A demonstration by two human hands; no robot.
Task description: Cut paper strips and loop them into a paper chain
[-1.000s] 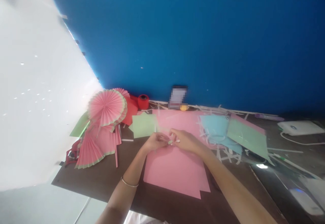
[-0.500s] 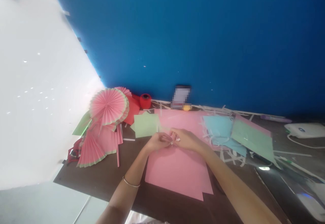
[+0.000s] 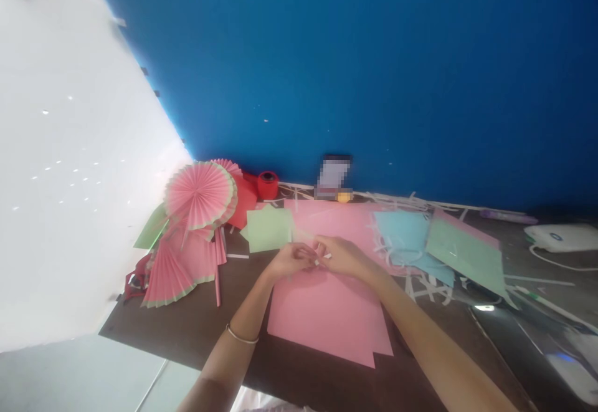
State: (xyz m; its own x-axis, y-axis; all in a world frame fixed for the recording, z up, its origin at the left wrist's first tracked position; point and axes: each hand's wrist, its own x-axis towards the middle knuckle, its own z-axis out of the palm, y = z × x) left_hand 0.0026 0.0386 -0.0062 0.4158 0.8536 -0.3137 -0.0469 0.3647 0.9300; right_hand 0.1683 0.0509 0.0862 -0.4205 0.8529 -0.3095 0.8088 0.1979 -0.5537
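Note:
Over the middle of the pink paper sheets [image 3: 327,318], my left hand [image 3: 293,258] and my right hand [image 3: 342,257] meet fingertip to fingertip. Both are closed in a pinch on a small white strip [image 3: 317,263], of which only bits show between the fingers. Whether it is paper or tape is too small to tell. A light green sheet [image 3: 270,230] lies just beyond my left hand. To the right of my right hand are blue sheets [image 3: 402,230] with thin white strips [image 3: 427,290] scattered over and below them.
Pleated pink paper fans [image 3: 199,194] with green edges are piled at the left. A red tape roll [image 3: 268,186] and a blurred-out upright device [image 3: 332,176] stand by the blue wall [image 3: 355,75]. At the right are green sheets [image 3: 465,253] and a white device with a cable [image 3: 560,237].
My fingers have shifted very slightly around the small white strip, and a bit more of it shows. Everything else on the table stays where it was.

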